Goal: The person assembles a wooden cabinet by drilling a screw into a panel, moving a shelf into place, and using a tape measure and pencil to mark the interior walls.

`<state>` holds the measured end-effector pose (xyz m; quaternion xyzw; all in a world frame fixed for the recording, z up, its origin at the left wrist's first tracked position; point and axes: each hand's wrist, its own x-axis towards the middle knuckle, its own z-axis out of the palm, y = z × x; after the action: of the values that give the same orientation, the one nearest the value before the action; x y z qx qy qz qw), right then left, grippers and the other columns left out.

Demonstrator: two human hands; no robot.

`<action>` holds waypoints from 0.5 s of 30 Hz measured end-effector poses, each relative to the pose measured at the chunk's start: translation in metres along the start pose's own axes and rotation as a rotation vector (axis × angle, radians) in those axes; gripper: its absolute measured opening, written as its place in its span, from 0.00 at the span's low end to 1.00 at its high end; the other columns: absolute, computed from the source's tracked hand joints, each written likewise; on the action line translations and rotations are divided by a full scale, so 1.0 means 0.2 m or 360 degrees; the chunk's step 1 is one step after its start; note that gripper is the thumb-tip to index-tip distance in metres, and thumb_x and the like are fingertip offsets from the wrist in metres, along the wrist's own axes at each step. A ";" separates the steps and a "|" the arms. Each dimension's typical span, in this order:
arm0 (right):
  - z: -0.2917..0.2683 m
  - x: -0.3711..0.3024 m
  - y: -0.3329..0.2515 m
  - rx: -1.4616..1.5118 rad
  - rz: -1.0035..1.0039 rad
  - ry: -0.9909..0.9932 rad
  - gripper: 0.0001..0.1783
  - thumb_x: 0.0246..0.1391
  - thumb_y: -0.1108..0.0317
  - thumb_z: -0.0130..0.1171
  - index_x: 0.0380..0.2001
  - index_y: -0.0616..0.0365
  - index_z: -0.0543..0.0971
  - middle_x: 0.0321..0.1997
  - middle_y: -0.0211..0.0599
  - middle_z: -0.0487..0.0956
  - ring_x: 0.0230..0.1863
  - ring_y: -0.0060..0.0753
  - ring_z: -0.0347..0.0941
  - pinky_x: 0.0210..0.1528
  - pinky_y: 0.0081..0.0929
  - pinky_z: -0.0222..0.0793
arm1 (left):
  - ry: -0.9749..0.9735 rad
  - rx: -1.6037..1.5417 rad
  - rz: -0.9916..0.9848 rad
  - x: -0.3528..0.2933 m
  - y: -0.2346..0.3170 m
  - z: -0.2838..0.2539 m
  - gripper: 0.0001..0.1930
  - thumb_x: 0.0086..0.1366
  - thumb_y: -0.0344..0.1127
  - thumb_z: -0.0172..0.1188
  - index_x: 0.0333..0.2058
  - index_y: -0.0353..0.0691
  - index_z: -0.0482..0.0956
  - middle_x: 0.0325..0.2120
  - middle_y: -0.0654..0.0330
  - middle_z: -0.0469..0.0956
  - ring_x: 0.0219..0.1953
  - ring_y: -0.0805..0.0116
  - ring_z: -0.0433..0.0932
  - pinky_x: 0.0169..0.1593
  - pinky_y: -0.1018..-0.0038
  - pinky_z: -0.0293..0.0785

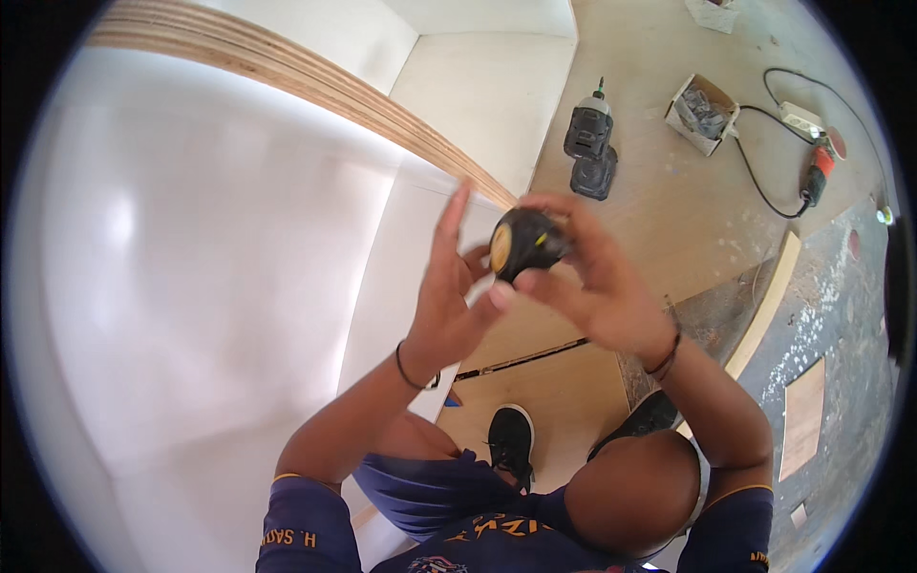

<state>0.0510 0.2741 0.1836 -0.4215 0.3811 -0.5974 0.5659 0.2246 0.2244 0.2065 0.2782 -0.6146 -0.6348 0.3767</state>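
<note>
A black tape measure with a round yellow face is up in front of me, above the floor. My right hand grips it from the right, with fingers over its top and the thumb below. On the other side, my left hand is open, its index finger pointing up and its thumb close under the tape measure. Whether the left fingertips touch the case, I cannot tell. Beside my left hand stands a white panelled cabinet with layered plywood edges.
A cordless driver lies on the wooden board beyond my hands. Farther right are an open box of small pieces, a power strip and a red-black corded power tool. A curved wooden strip lies on the right.
</note>
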 end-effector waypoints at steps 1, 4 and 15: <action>0.00 -0.03 0.04 -0.0174 -0.0099 -0.0075 0.33 0.55 0.63 0.64 0.61 0.59 0.63 0.44 0.39 0.76 0.48 0.32 0.72 0.53 0.34 0.68 | -0.0146 0.0023 -0.0181 -0.02 0.05 0.04 0.45 0.62 0.37 0.66 0.68 0.34 0.45 0.65 0.49 0.54 0.62 0.60 0.64 0.62 0.66 0.63; -0.01 -0.12 0.06 -0.0244 -0.0097 -0.0140 0.33 0.55 0.62 0.64 0.61 0.60 0.65 0.46 0.44 0.76 0.50 0.41 0.71 0.55 0.37 0.65 | -0.0219 0.0188 -0.0514 -0.08 0.10 0.07 0.45 0.59 0.37 0.69 0.68 0.37 0.49 0.58 0.55 0.64 0.56 0.67 0.69 0.59 0.71 0.66; -0.49 -0.51 -0.38 -0.0284 -0.0698 0.0556 0.20 0.67 0.60 0.39 0.46 0.67 0.73 0.50 0.52 0.74 0.47 0.44 0.73 0.51 0.39 0.70 | 0.0136 0.0858 -0.1046 -0.22 0.35 0.06 0.29 0.61 0.45 0.63 0.56 0.39 0.67 0.39 0.63 0.73 0.35 0.79 0.69 0.39 0.81 0.70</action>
<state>-0.0665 0.3783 0.2133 -0.4328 0.4236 -0.7330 0.3098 0.2487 0.2700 0.2726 0.5739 -0.6210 -0.5256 0.0934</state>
